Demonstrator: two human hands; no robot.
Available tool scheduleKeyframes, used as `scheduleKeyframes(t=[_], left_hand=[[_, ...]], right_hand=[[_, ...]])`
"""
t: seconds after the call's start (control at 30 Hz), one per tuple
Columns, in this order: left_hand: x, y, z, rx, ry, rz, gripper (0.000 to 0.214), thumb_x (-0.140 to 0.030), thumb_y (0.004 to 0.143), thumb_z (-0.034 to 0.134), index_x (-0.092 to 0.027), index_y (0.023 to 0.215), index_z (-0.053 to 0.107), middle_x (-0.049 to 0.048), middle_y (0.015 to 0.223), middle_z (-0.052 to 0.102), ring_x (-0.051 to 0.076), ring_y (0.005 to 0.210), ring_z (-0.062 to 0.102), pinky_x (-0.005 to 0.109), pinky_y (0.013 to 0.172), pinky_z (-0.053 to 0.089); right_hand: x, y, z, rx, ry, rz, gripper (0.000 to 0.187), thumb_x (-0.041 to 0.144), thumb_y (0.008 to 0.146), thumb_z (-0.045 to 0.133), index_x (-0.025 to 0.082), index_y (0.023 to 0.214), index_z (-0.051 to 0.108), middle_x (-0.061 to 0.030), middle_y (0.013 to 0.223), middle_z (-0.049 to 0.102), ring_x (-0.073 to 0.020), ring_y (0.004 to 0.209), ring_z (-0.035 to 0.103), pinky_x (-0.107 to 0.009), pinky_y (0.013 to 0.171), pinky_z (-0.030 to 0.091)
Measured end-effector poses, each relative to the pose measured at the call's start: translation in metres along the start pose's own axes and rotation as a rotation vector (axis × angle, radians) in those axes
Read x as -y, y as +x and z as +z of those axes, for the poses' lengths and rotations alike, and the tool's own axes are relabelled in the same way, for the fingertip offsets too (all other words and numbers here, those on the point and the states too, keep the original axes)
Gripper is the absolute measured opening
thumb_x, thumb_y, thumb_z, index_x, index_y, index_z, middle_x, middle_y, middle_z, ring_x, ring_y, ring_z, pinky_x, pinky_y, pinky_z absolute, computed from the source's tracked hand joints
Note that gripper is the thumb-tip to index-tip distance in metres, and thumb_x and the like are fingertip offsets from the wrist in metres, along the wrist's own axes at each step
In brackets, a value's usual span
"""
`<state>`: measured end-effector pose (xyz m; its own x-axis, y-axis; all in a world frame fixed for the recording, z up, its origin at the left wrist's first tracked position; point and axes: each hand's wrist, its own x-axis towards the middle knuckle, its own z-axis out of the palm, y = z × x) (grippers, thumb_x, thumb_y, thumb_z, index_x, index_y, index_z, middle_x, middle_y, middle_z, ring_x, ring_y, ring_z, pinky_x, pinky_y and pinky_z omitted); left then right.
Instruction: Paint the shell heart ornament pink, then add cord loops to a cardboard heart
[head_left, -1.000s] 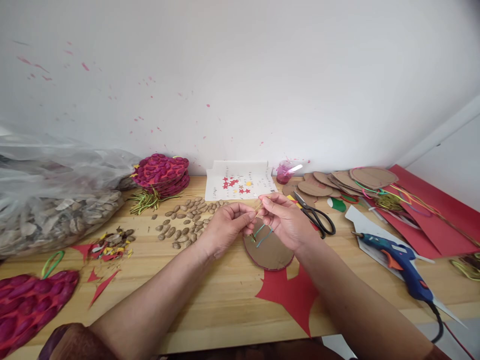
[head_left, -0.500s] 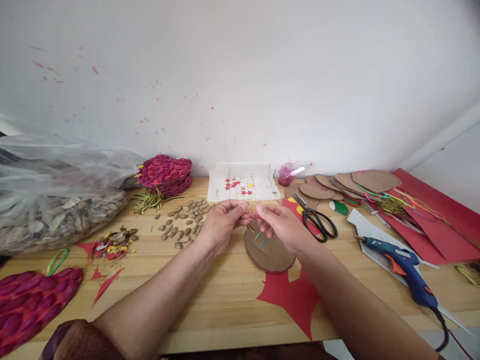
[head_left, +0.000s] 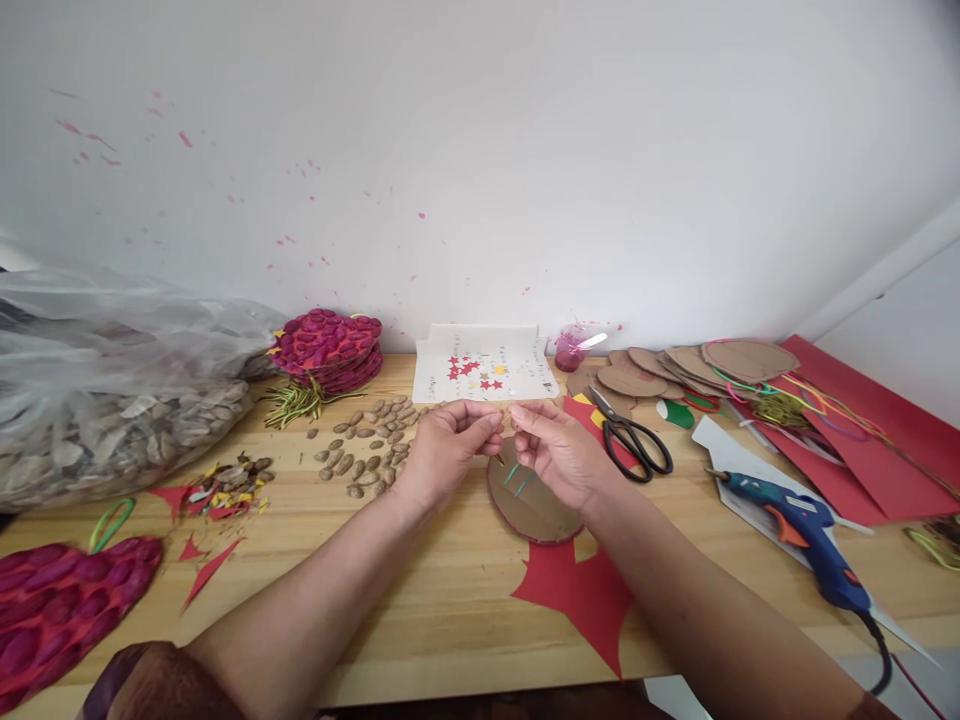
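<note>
My left hand [head_left: 459, 440] and my right hand [head_left: 561, 448] meet near the middle of the table, thumbs and forefingers pinched. Whatever they hold is thin and too small to name; a small gold-coloured bit shows just below the fingertips. Under my right hand lies a brown cardboard disc [head_left: 536, 515] with a dark pink rim and two short green and blue strands across it. A red paper offcut [head_left: 581, 600] with pointed edges lies in front of the disc, partly beneath my right forearm.
Black-handled scissors [head_left: 637, 447] and a blue glue gun [head_left: 814, 530] lie at right, near stacked cardboard discs [head_left: 690, 365]. Behind are a white sheet with paper stars [head_left: 517, 350] and a cup of pink paint [head_left: 570, 355]. Left are loose shells [head_left: 367, 465] and a plastic bag [head_left: 112, 420].
My right hand has turned and its fingers have curled in closer. My fingertips stay near each other, and the gold-coloured bit shows less. The things on the table have not moved.
</note>
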<state>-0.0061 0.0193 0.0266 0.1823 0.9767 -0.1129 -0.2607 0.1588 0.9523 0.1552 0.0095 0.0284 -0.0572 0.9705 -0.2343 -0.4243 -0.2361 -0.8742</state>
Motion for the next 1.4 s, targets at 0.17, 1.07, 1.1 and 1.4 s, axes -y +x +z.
scheduleKeyframes(t=[0.17, 1.07, 1.1, 1.4], left_hand=[[-0.002, 0.001, -0.003, 0.026, 0.150, 0.041, 0.028, -0.037, 0.073, 0.085, -0.013, 0.084, 0.075, 0.0032, 0.073, 0.074, 0.012, 0.063, 0.064, 0.025, 0.065, 0.055], [0.000, -0.002, -0.008, 0.018, 0.892, 0.803, 0.012, -0.010, 0.091, 0.068, -0.019, 0.092, 0.076, 0.0017, 0.086, 0.079, 0.015, 0.076, 0.072, 0.024, 0.075, 0.055], [0.000, -0.002, -0.008, 0.019, 0.892, 0.802, 0.012, -0.009, 0.090, 0.069, -0.019, 0.092, 0.076, 0.0014, 0.086, 0.079, 0.015, 0.076, 0.072, 0.024, 0.075, 0.055], [0.002, -0.002, -0.010, -0.003, 0.844, 0.709, 0.010, -0.014, 0.092, 0.068, -0.020, 0.089, 0.076, 0.0001, 0.085, 0.079, 0.014, 0.076, 0.071, 0.024, 0.073, 0.053]], right_hand=[[0.001, -0.004, 0.000, -0.017, -0.256, -0.280, 0.030, 0.047, 0.074, 0.087, 0.022, 0.082, 0.072, 0.0017, 0.070, 0.066, -0.0112, 0.062, 0.057, -0.025, 0.056, 0.047], [0.013, -0.004, -0.004, 0.107, -0.281, 0.024, 0.037, 0.040, 0.070, 0.089, 0.019, 0.086, 0.063, 0.0010, 0.069, 0.071, -0.0108, 0.054, 0.067, -0.022, 0.050, 0.052], [0.013, -0.004, -0.004, 0.104, -0.300, 0.015, 0.035, 0.040, 0.071, 0.089, 0.018, 0.084, 0.064, 0.0005, 0.069, 0.071, -0.0110, 0.055, 0.067, -0.022, 0.050, 0.052], [0.011, -0.003, -0.009, 0.104, -0.534, -0.080, 0.020, 0.035, 0.081, 0.080, 0.017, 0.091, 0.076, -0.0037, 0.075, 0.078, -0.0130, 0.063, 0.071, -0.025, 0.060, 0.056]])
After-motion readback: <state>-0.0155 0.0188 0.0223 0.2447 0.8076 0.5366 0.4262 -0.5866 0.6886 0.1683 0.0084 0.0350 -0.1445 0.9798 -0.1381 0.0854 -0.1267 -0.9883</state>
